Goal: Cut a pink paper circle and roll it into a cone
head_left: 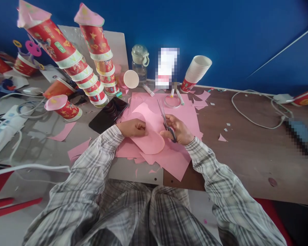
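Note:
My left hand [132, 128] is closed on a pink paper sheet with a rounded edge [150, 140], holding it above the table. My right hand [178, 131] grips a pair of scissors [164, 118], fingers through the dark handles, blades pointing up and away over the sheet. Under both hands lies a pile of pink paper sheets [187, 116] with cut scraps around it.
A black phone [108, 114] lies left of the pile. Tilted stacks of red paper cups [66, 56] with pink cones stand at back left. A white cup stack [197, 71], a bottle [140, 63], a tape ring [171, 101], markers and a white cable [248, 116] lie beyond.

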Demonstrator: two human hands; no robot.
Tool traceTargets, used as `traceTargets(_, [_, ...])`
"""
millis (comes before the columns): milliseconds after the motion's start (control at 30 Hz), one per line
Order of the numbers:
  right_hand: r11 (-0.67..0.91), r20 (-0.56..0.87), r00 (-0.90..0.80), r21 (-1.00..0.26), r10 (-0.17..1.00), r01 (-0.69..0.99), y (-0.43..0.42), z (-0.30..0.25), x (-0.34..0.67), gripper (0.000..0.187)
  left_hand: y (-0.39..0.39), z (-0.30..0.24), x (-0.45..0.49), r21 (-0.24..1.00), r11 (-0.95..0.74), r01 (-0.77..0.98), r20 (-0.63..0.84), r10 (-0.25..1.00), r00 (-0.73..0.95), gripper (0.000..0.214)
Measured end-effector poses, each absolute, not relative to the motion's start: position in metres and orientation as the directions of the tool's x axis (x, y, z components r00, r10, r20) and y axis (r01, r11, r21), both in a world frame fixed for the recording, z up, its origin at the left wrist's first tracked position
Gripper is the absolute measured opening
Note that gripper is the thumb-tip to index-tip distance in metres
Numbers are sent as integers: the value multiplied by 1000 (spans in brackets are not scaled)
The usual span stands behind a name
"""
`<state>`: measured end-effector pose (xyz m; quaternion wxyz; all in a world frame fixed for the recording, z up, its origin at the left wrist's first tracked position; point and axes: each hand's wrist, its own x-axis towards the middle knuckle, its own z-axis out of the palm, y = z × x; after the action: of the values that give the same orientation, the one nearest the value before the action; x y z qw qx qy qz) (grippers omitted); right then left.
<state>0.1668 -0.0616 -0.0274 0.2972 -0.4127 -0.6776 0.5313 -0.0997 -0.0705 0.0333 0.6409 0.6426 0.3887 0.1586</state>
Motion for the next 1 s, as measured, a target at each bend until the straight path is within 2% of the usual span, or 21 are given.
traceTargets(133, [98, -16, -497, -974, 868, 204, -67, -28, 161, 115, -70, 35, -100, 936, 64, 346, -284, 716, 638, 26])
traceTargets(333, [66, -41, -483, -977, 875, 203, -77, -23, 152, 87, -69, 35, -101, 885, -76, 458, -299, 662, 687, 27])
traceTargets(467, [-21, -119, -486, -979, 866, 203, -78, -14, 149, 81, -69, 35, -100, 887, -99, 450, -284, 651, 704, 29])
traceTargets(600, [-115, -183, -470, -979, 864, 170, -77, -9, 147, 81, -69, 36, -100, 913, -41, 406, -284, 649, 705, 29])
traceTargets(867, [-167, -195, -424, -981, 884, 103, -79, -3, 143, 77, -66, 41, -102, 943, 108, 316, -301, 684, 664, 24])
traceTargets(933, [-171, -196, -394, -980, 898, 98, -79, -2, 143, 74, -68, 43, -103, 959, 175, 222, -278, 729, 625, 25])
traceTargets(1000, [-170, -185, -331, -983, 925, 75, -77, -2, 144, 72, -70, 45, -105, 966, 252, 66, -245, 791, 560, 40])
